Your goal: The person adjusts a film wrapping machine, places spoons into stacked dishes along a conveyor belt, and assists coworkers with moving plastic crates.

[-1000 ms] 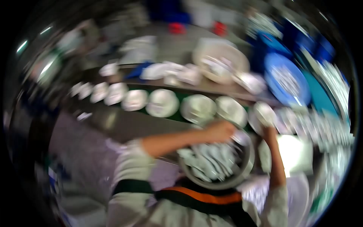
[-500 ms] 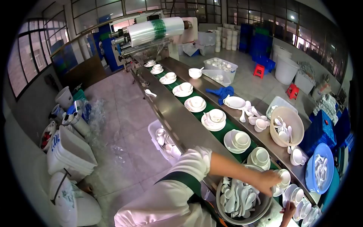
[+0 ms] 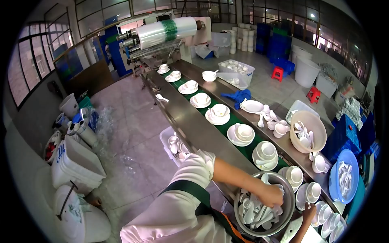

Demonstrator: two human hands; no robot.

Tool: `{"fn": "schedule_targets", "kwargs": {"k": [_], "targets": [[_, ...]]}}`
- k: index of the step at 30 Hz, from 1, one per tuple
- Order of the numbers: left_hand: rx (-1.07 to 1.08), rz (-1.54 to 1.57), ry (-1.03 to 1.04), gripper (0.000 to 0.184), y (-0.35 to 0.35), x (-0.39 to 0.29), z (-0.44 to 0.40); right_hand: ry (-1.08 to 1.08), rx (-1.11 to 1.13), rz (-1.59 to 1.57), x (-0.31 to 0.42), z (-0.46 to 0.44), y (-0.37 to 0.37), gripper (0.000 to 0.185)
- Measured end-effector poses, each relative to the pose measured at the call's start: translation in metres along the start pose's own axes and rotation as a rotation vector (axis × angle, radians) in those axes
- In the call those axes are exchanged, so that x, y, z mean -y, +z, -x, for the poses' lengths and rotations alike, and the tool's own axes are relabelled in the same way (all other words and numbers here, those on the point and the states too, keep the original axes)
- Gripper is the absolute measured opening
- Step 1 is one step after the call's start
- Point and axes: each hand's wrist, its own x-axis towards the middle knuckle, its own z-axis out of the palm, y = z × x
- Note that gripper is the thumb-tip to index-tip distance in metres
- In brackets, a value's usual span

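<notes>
My left hand [image 3: 270, 196] reaches down into a metal bowl [image 3: 291, 202] of white spoons [image 3: 253, 212]. Its fingers are curled down against a white spoon, and the fingertips are partly hidden. At the lower right, my right hand [image 3: 309, 213] is closed beside a stacked cup and plate set [image 3: 313, 192]. Something small and white shows at its fingertips, too small to name. Further stacked sets, such as one with a cup and plate [image 3: 265, 155], stand in a row on the green belt [image 3: 249, 152].
A steel conveyor table [image 3: 190, 117] leads to a machine with a film roll [image 3: 172, 31]. Along its right side are a blue cloth [image 3: 239, 97], a beige basin [image 3: 320, 143] and a blue basin [image 3: 352, 190] with spoons. A plastic crate [image 3: 166, 139] of dishes stands left below the table.
My left hand has moved from a cup set at the right back into the spoon bowl. The sets have travelled along the belt toward the machine. My right hand has risen slightly.
</notes>
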Motion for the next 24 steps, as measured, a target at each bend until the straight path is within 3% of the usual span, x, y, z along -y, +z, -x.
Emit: {"fn": "schedule_targets", "kwargs": {"k": [2, 4, 6, 7, 8, 9, 11, 13, 14, 15, 17, 20, 21, 23, 24], "targets": [[-0.116, 0.087, -0.052, 0.015, -0.016, 0.004, -0.003, -0.205, -0.036, 0.431, 0.017, 0.006, -0.011, 0.032], [-0.254, 0.321, -0.205, 0.023, -0.030, 0.009, -0.010, -0.192, 0.105, -0.082, 0.116, 0.050, -0.046, 0.046], [-0.363, 0.536, -0.348, 0.027, -0.036, 0.010, -0.019, -0.341, 0.303, -0.655, 0.158, 0.076, -0.048, 0.051], [-0.427, 0.713, -0.420, 0.027, -0.036, 0.007, -0.025, -0.307, 0.372, -0.863, 0.183, 0.090, -0.049, 0.034], [-0.471, 0.904, -0.494, 0.027, -0.031, 0.004, -0.034, -0.318, 0.411, -0.798, 0.179, 0.091, -0.043, 0.035], [-0.451, 1.015, -0.570, 0.024, -0.030, 0.002, -0.038, -0.385, 0.297, -0.666, 0.186, 0.097, -0.036, 0.025], [-0.419, 1.148, -0.631, 0.028, -0.025, 0.002, -0.039, -0.149, 0.221, -0.731, 0.187, 0.102, -0.030, 0.010], [-0.470, 1.198, -0.660, 0.033, -0.024, -0.002, -0.027, -0.080, 0.204, -0.859, 0.175, 0.104, -0.029, 0.011], [-0.372, 1.296, -0.656, 0.029, -0.032, -0.003, -0.021, -0.093, 0.214, -0.830, 0.162, 0.102, -0.033, 0.013], [-0.419, 1.397, -0.694, 0.024, -0.023, 0.002, -0.022, -0.089, 0.169, -0.883, 0.141, 0.100, -0.029, 0.017], [-0.433, 1.475, -0.704, 0.022, -0.019, 0.008, -0.011, -0.194, -0.056, -0.361, 0.129, 0.094, -0.041, 0.016], [-0.420, 1.444, -0.759, 0.023, -0.027, 0.006, -0.021, -0.302, -0.100, 0.212, 0.081, 0.073, -0.034, 0.018], [-0.429, 1.426, -0.788, 0.022, -0.033, 0.001, -0.023, -0.297, -0.102, 0.210, 0.071, 0.067, -0.026, 0.018], [-0.436, 1.390, -0.772, 0.023, -0.041, -0.005, -0.032, -0.222, -0.084, 0.608, 0.054, 0.052, -0.008, 0.016], [-0.445, 1.363, -0.758, 0.024, -0.043, -0.006, -0.039, -0.221, -0.082, 0.607, 0.048, 0.044, -0.001, 0.016]]}}
